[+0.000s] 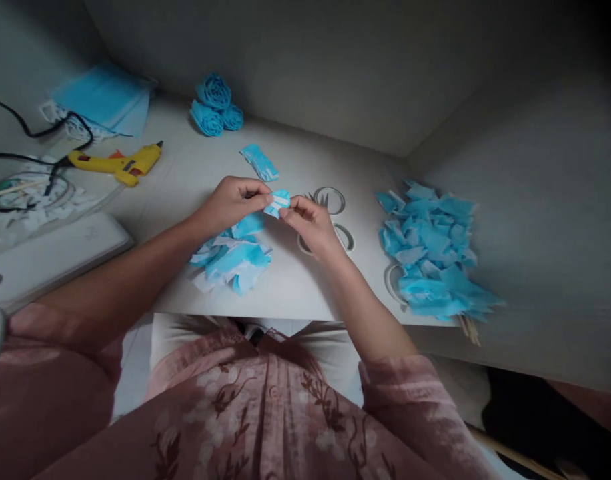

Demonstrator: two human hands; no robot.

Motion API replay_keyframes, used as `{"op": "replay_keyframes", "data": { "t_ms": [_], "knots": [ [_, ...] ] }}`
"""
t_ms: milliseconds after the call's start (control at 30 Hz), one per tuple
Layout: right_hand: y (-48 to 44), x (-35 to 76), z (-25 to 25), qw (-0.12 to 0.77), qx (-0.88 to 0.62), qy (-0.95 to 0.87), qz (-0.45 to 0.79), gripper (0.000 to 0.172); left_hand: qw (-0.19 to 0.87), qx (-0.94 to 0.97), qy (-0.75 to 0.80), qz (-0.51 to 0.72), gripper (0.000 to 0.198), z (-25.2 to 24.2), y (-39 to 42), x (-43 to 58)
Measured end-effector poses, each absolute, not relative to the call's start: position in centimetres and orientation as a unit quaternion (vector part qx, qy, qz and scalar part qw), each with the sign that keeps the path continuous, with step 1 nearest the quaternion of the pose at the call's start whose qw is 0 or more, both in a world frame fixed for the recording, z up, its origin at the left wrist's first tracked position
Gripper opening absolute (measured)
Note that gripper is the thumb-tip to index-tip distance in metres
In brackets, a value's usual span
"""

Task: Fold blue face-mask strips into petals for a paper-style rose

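Note:
Between my two hands is a small blue-and-white piece of fabric (279, 202), held over the middle of the table. My left hand (240, 202) pinches its left edge between thumb and fingers. At its right edge my right hand (313, 223) is closed on it in the same way. Below my left hand lies a loose pile of blue and white fabric pieces (235, 260). A flat folded blue strip (260, 162) rests just beyond the hands. Close by my right hand are tape rings (330, 200) and pointed metal tips, partly hidden by the hand.
Rolled blue fabric roses (215, 103) stand at the back. Blue face masks (103, 100) are stacked back left, near a yellow glue gun (123, 162) with a black cord. A white box-like device (60, 257) sits left. Ruffled blue bunches on sticks (428, 250) lie right, beside another ring (393, 283).

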State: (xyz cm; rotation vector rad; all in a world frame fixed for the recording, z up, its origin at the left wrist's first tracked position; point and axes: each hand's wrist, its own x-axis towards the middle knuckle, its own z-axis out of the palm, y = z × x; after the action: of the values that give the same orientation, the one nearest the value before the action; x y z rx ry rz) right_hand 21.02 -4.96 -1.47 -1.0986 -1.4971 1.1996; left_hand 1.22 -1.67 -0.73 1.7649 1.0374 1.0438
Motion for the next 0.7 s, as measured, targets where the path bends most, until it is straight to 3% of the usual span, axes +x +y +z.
{"op": "replay_keyframes", "data": {
  "t_ms": [133,367,700],
  "knots": [
    [-4.87,21.06,-1.69,0.455,-0.453,-0.604,0.472,0.032,0.424,0.71,0.393,0.402,0.035,-0.33,-1.96,1.37],
    [-4.74,20.95,-2.06,0.452,-0.455,-0.614,0.461,0.029,0.428,0.725,0.392,0.37,0.021,-0.97,-1.79,1.55],
    [-4.5,21.89,-1.56,0.447,-0.441,-0.61,0.483,0.025,0.444,0.725,0.396,0.347,0.022,-1.15,-1.41,1.15]
  ]
}}
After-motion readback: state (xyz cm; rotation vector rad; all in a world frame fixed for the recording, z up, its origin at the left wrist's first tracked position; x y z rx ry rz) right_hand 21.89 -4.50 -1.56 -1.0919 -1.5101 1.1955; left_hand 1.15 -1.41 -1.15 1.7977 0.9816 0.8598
